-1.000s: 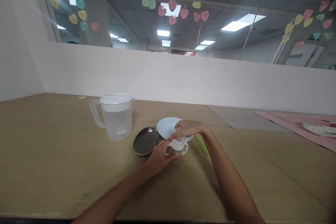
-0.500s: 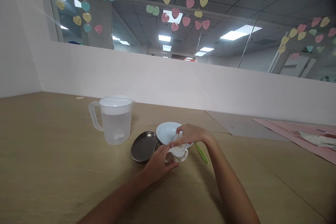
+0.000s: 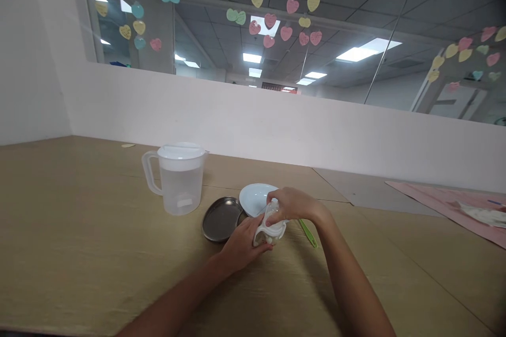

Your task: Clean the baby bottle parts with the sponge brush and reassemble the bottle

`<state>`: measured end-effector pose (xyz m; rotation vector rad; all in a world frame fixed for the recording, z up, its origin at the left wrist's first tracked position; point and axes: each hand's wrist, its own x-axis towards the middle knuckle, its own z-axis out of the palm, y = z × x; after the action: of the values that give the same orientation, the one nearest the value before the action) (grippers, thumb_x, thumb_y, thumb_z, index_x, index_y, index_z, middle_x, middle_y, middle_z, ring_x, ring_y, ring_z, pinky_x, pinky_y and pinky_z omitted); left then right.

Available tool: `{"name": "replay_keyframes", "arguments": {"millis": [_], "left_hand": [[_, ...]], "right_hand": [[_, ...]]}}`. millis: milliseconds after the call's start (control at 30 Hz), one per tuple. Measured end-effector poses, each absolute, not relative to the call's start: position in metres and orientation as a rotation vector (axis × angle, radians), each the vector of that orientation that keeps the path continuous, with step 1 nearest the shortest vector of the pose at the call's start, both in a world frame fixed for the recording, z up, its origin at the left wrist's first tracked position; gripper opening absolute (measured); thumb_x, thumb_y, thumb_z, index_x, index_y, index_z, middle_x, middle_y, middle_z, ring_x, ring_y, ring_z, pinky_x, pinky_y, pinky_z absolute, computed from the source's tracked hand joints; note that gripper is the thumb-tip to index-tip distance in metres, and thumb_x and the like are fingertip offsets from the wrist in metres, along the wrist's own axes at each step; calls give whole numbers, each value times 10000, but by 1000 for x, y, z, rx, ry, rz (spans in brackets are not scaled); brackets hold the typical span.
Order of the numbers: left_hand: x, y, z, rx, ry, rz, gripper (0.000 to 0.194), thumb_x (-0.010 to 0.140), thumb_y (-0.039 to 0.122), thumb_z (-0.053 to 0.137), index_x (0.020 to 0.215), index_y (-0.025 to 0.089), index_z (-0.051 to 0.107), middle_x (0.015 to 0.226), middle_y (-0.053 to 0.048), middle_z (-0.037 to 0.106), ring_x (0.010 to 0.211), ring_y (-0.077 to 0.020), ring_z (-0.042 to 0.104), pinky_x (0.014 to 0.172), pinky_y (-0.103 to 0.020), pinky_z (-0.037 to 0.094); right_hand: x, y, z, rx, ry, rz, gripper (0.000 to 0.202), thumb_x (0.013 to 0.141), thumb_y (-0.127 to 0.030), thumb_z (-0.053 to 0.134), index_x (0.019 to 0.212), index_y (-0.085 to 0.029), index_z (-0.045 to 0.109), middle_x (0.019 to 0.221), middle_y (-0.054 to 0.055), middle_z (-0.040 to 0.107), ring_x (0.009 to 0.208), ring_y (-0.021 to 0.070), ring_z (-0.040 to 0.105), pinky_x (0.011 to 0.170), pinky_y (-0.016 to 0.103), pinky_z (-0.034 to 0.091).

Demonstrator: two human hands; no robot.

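Note:
A small clear jar (image 3: 262,238) with a white rim and a translucent top piece (image 3: 272,211) is between my two hands, low over the table. Pale bits show through its wall. My left hand (image 3: 242,245) is wrapped round the jar's left side, thumb underneath. From above, my right hand (image 3: 293,204) grips the translucent top with bent fingers. Whether that top is loose from the jar I cannot tell. Just behind lie a white plate (image 3: 253,197), partly hidden by my right hand, and a dark metal dish (image 3: 221,220). A green handle (image 3: 308,234) sticks out beside my right wrist.
A lidded translucent pitcher (image 3: 182,184) holding clear liquid stands at the left. On the right lies a pink cloth (image 3: 430,197) with a white crumpled item (image 3: 484,214) on it. A white wall with a window above it borders the table's far side.
The view has swung slightly left, so everything sits a little further right. The jar appears more tilted, and my right fingers have shifted round its top. Both hands keep hold.

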<state>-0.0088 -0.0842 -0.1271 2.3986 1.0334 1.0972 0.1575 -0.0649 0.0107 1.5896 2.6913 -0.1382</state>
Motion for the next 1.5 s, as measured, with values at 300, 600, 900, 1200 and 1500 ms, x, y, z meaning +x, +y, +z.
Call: {"name": "replay_keyframes", "arguments": {"millis": [300,600,900,1200,1500], "left_hand": [[-9,-80,-129,2382,1009,1077,589,774,477,588,1267,186,450,1156,-115,579,1044,-267,522,898,-391,410],[-9,-80,-134,2344,962,1114,665,773,467,597,1344,218,363,1210,-94,556,1075,-257,506,938,-385,384],[-9,-81,-132,2344,1004,1087,621,778,446,596,1311,195,401,1231,-109,539,1111,-267,491,955,-381,375],[-10,-85,-124,2370,1005,1036,610,787,437,586,1314,202,389,1223,-102,542,1094,-259,499,942,-379,382],[-10,-84,-125,2372,1012,1025,623,776,457,592,1308,201,394,1212,-105,547,1094,-268,498,933,-393,387]], "right_hand": [[164,-69,15,1399,2814,-221,437,586,-324,726,1004,-229,637,894,22,647,781,194,580,579,222,359],[183,-84,33,1600,3157,-146,411,679,-253,654,1069,-215,531,992,34,597,825,178,540,683,254,383],[199,-15,-10,1816,2798,-299,453,676,-357,661,1045,-163,484,963,74,588,843,200,549,665,257,395],[183,24,-53,1626,2612,-592,358,641,-314,653,959,-152,619,891,49,660,741,175,600,582,215,416],[196,37,-61,1462,2646,-636,405,640,-300,644,1021,-162,642,915,29,647,796,171,582,611,199,413]]}}
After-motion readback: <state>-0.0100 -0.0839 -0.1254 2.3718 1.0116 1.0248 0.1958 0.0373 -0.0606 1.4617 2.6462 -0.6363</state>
